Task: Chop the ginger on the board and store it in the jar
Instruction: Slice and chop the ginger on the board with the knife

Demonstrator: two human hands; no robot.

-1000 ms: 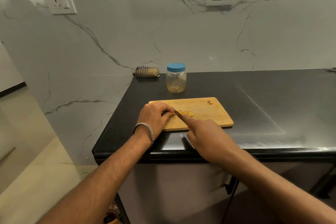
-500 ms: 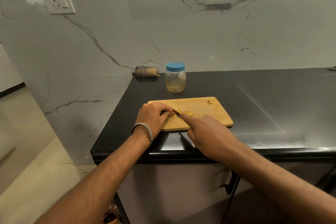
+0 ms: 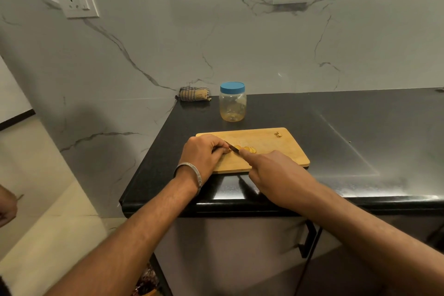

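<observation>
Head view: a black countertop (image 3: 336, 132) against a marble-patterned wall, seen from above and behind the person's two forearms.
Board: a wooden cutting board (image 3: 283, 151) lies flat near the counter's front left corner.
Ginger: a small fan of pale yellow slices (image 3: 248, 149) sits on the board just right of the left hand; the uncut piece is mostly hidden under that hand's fingers.
Scrap: a small brownish bit (image 3: 278, 134) lies near the board's far right corner, well apart from the slices.
Left hand (image 3: 204, 151): fingers curled down on the board's left end, pinning the ginger piece; a metal bracelet (image 3: 192, 173) circles the wrist.
Right hand (image 3: 271, 173): clenched around a knife handle that is hidden inside the fist, index finger stretched along the top.
Knife (image 3: 232, 147): only a short dark length of blade shows, angled between the two hands and touching the ginger.
Jar (image 3: 233, 102): clear plastic, upright, blue lid on, standing just behind the board.
Cloth (image 3: 194, 94): a rolled checked cloth rests against the wall at the counter's far left corner.
</observation>
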